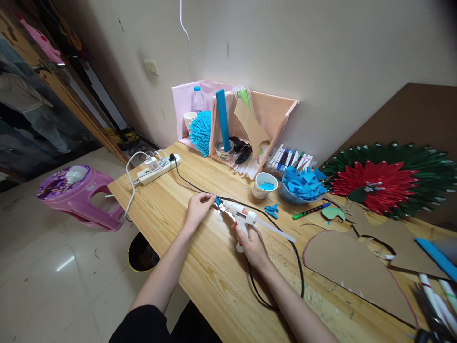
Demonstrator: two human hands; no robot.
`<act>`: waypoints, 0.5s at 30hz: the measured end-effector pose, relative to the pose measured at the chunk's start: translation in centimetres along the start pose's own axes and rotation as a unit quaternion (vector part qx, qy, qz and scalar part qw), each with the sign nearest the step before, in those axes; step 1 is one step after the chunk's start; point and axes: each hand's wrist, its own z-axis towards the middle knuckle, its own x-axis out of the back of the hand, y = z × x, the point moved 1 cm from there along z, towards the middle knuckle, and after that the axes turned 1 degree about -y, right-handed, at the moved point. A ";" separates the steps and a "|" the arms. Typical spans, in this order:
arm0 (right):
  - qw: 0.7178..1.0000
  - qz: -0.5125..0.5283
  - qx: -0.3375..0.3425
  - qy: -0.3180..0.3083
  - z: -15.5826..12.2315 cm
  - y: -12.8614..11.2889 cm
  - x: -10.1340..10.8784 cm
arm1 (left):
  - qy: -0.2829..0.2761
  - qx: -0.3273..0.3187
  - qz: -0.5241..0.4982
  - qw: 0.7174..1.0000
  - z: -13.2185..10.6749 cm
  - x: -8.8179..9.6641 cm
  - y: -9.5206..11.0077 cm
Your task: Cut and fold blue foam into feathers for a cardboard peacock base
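Observation:
My right hand [254, 245] is closed round the handle of a white hot glue gun [238, 213], which points left over the wooden table [200, 271]. A clear glue stick [274, 228] juts from its back. My left hand [198, 208] pinches a small blue paper piece [217, 202] right at the gun's nozzle. The gun's black cord [300, 271] loops across the table towards a white power strip [157, 170].
A paper cup [264, 185], a bowl of blue paper pieces [303, 186], markers [291, 159], a green pen [311, 211] and a red-and-green paper fan [389, 178] lie beyond. A cardboard semicircle [357, 271] lies at right. A pink stool [76, 195] and a dark bin [141, 252] stand left of the table.

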 end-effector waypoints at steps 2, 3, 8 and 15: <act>1.000 -0.002 0.002 0.003 0.0 0.1 0.0 | -0.005 0.002 0.000 1.000 0.0 0.0 0.0; 1.000 -0.005 0.004 0.002 0.0 0.1 0.0 | -0.007 0.002 0.000 1.000 0.0 -0.1 0.0; 1.000 -0.023 0.001 -0.008 0.0 0.2 0.0 | -0.017 -0.003 0.002 1.000 -0.1 -0.1 0.0; 1.000 -0.015 0.023 -0.010 0.1 0.0 0.0 | -0.024 -0.008 -0.004 1.000 -0.1 -0.1 0.0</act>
